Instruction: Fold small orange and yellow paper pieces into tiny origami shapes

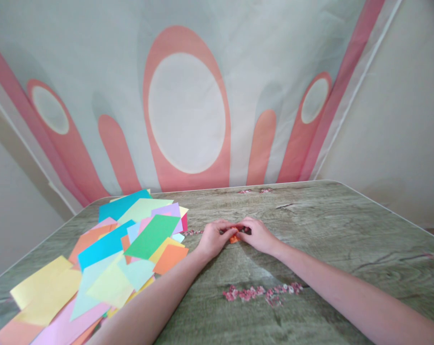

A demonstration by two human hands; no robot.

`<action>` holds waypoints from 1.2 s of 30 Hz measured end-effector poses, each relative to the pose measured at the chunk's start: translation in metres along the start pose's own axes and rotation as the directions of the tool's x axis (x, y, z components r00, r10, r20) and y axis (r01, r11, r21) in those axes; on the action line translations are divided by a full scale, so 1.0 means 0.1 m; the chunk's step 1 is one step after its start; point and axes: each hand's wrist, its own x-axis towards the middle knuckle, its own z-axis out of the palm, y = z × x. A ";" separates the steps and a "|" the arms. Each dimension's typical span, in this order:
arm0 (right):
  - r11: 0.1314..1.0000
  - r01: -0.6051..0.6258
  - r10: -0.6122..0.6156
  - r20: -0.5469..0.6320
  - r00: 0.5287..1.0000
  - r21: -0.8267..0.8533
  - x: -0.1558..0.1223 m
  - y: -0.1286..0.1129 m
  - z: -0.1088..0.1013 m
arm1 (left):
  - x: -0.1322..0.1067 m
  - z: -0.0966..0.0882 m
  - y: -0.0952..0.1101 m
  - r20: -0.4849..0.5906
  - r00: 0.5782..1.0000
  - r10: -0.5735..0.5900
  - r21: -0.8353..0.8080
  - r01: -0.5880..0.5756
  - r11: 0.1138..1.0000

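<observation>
My left hand [214,237] and my right hand [257,235] meet near the middle of the wood-grain table [346,235]. Both have their fingers curled and pressed together on a small orange folded paper piece [234,237], which shows only as a sliver between the fingertips. Most of that piece is hidden under the fingers. Both forearms reach in from the bottom edge of the view.
A loose heap of coloured paper sheets [109,258] covers the table's left side. A short strip of pink-and-white patterned bits [262,291] lies between my forearms, more such bits [192,232] sit left of my hands. A pink-and-grey patterned cloth [188,110] hangs behind the table.
</observation>
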 end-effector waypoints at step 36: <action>1.000 0.021 -0.021 0.013 1.000 0.000 0.00 0.03 0.00 | 0.01 0.00 0.02 -0.038 0.999 -0.005 0.023 0.006 1.000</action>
